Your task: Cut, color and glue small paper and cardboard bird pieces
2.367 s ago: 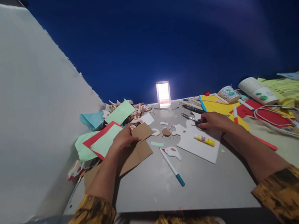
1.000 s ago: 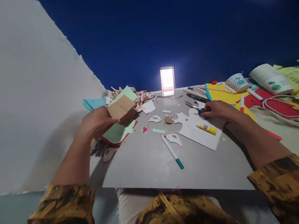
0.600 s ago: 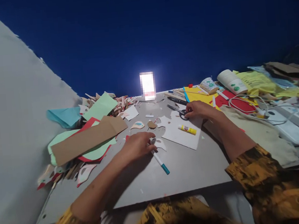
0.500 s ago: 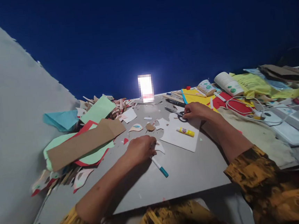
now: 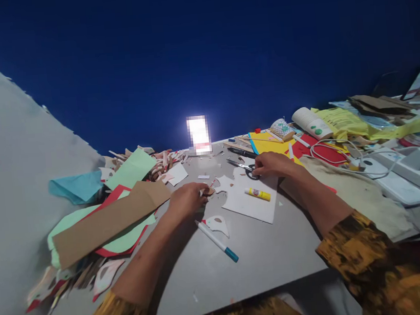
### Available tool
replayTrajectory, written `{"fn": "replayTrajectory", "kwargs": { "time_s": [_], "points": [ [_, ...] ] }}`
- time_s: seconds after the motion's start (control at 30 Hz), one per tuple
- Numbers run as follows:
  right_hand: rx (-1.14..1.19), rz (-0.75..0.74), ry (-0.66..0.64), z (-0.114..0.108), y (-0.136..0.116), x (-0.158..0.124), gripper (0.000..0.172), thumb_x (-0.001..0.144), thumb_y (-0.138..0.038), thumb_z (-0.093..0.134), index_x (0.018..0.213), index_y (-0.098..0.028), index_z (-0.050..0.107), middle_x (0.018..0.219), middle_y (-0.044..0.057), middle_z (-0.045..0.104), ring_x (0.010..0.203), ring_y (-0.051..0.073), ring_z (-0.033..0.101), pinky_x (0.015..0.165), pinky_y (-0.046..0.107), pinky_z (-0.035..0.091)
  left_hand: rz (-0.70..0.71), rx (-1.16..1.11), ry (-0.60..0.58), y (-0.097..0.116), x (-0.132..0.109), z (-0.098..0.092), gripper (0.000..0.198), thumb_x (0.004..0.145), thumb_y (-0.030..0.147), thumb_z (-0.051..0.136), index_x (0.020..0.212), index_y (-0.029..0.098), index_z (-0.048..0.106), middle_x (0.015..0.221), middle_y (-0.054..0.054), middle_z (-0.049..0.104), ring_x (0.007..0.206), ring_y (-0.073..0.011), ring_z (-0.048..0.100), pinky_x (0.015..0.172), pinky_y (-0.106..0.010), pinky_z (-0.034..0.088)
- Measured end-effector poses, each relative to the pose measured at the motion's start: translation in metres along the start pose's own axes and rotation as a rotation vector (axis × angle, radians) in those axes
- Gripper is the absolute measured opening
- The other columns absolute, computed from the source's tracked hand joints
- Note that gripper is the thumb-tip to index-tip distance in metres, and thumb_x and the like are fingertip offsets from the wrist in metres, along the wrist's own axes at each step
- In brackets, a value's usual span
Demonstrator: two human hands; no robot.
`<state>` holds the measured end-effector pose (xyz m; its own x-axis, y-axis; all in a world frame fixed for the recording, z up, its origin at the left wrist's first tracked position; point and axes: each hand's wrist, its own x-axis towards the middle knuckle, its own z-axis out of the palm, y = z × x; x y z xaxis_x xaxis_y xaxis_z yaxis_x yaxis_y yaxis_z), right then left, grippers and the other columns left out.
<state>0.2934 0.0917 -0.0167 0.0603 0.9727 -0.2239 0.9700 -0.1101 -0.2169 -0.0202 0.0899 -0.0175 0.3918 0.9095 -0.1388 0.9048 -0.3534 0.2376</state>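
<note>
My left hand (image 5: 188, 198) has its fingertips closed at a small brown cardboard piece (image 5: 209, 191) lying mid-table. With my right hand (image 5: 272, 165) I grip the black handles of a pair of scissors (image 5: 238, 164), whose blades point to the far left. Below them a yellow glue stick (image 5: 259, 194) rests on a white sheet (image 5: 251, 211) with a jagged, cut edge. Nearer to me lie a white bird-shaped cutout (image 5: 219, 224) and a white marker with a teal end (image 5: 217, 241).
At the left are piled a brown cardboard strip (image 5: 109, 222), green paper (image 5: 132, 167) and teal paper (image 5: 76, 187). Paper cups (image 5: 312, 123), red paper (image 5: 314, 147), a white cable (image 5: 320, 156) and a beige cloth (image 5: 349, 192) crowd the right. A blue wall (image 5: 201, 55) stands behind.
My left hand has moved forward from beside the marker and bird cutout to the brown cardboard piece. My right hand stays at the scissors. The whole view has shifted slightly.
</note>
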Motion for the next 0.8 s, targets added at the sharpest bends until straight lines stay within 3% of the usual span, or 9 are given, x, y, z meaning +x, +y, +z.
{"fn": "replayTrajectory", "kwargs": {
  "time_s": [0.13, 0.27, 0.37, 0.47, 0.53, 0.63, 0.73, 0.8],
  "points": [
    [-0.004, -0.009, -0.014, 0.006, 0.002, 0.003, 0.025, 0.085, -0.046, 0.072, 0.095, -0.023, 0.075, 0.105, 0.007, 0.076, 0.093, 0.024, 0.067, 0.063, 0.029, 0.037, 0.022, -0.103, 0.167, -0.012, 0.009, 0.017, 0.028, 0.093, 0.036, 0.057, 0.100, 0.029, 0.083, 0.102, -0.007, 0.076, 0.091, -0.0244, 0.069, 0.078, -0.033, 0.047],
    [-0.001, 0.003, 0.007, 0.007, 0.002, 0.004, 0.026, 0.079, -0.046, 0.076, 0.092, -0.023, 0.075, 0.101, 0.008, 0.076, 0.092, 0.026, 0.067, 0.063, 0.029, 0.037, -0.089, -0.234, 0.320, -0.032, 0.012, 0.015, 0.029, 0.093, 0.036, 0.054, 0.095, 0.022, 0.079, 0.094, -0.008, 0.077, 0.088, -0.0235, 0.069, 0.080, -0.033, 0.049],
    [0.019, 0.021, 0.050, 0.003, 0.002, 0.004, 0.020, 0.076, -0.038, 0.076, 0.086, -0.021, 0.075, 0.094, 0.008, 0.076, 0.086, 0.025, 0.067, 0.062, 0.029, 0.036, -0.139, -0.127, 0.373, -0.035, 0.008, 0.014, 0.030, 0.092, 0.029, 0.056, 0.112, 0.021, 0.077, 0.108, -0.012, 0.077, 0.100, -0.0281, 0.069, 0.086, -0.037, 0.049],
    [0.080, 0.057, 0.149, -0.005, 0.010, 0.004, 0.020, 0.081, -0.040, 0.069, 0.084, -0.021, 0.074, 0.088, 0.005, 0.074, 0.079, 0.021, 0.065, 0.059, 0.028, 0.035, -0.089, -0.052, 0.297, -0.018, -0.002, 0.015, 0.040, 0.097, 0.033, 0.053, 0.134, 0.023, 0.066, 0.118, -0.015, 0.075, 0.105, -0.0300, 0.069, 0.087, -0.040, 0.049],
    [0.253, 0.087, 0.308, -0.011, 0.019, 0.005, 0.023, 0.082, -0.042, 0.067, 0.079, -0.019, 0.072, 0.077, 0.003, 0.070, 0.069, 0.017, 0.060, 0.056, 0.027, 0.033, 0.033, -0.016, 0.130, 0.003, -0.011, 0.016, 0.035, 0.097, 0.036, 0.056, 0.129, 0.026, 0.068, 0.120, -0.011, 0.073, 0.106, -0.0289, 0.069, 0.084, -0.039, 0.050],
    [0.755, 0.078, 0.604, -0.016, 0.034, 0.010, 0.028, 0.074, -0.039, 0.075, 0.062, -0.018, 0.062, 0.056, -0.002, 0.054, 0.053, 0.011, 0.046, 0.050, 0.025, 0.029, 0.198, 0.075, -0.099, 0.034, -0.022, 0.020, 0.033, 0.088, 0.047, 0.070, 0.113, 0.026, 0.068, 0.117, -0.008, 0.070, 0.098, -0.0285, 0.070, 0.077, -0.037, 0.050],
    [1.176, 0.032, 0.736, -0.020, 0.046, 0.014, 0.033, 0.072, -0.039, 0.076, 0.058, -0.020, 0.052, 0.049, -0.006, 0.040, 0.046, 0.007, 0.034, 0.044, 0.022, 0.025, 0.205, 0.168, -0.132, 0.052, -0.023, 0.028, 0.022, 0.091, 0.043, 0.066, 0.101, 0.023, 0.066, 0.115, -0.008, 0.068, 0.093, -0.0259, 0.070, 0.071, -0.035, 0.048],
    [1.281, 0.017, 0.742, -0.022, 0.053, 0.015, 0.035, 0.073, -0.042, 0.074, 0.061, -0.021, 0.049, 0.050, -0.008, 0.036, 0.043, 0.006, 0.030, 0.041, 0.021, 0.025, 0.179, 0.202, -0.095, 0.055, -0.020, 0.034, 0.017, 0.095, 0.038, 0.061, 0.100, 0.022, 0.065, 0.114, -0.009, 0.067, 0.093, -0.0256, 0.070, 0.069, -0.034, 0.047]
  ]
}}
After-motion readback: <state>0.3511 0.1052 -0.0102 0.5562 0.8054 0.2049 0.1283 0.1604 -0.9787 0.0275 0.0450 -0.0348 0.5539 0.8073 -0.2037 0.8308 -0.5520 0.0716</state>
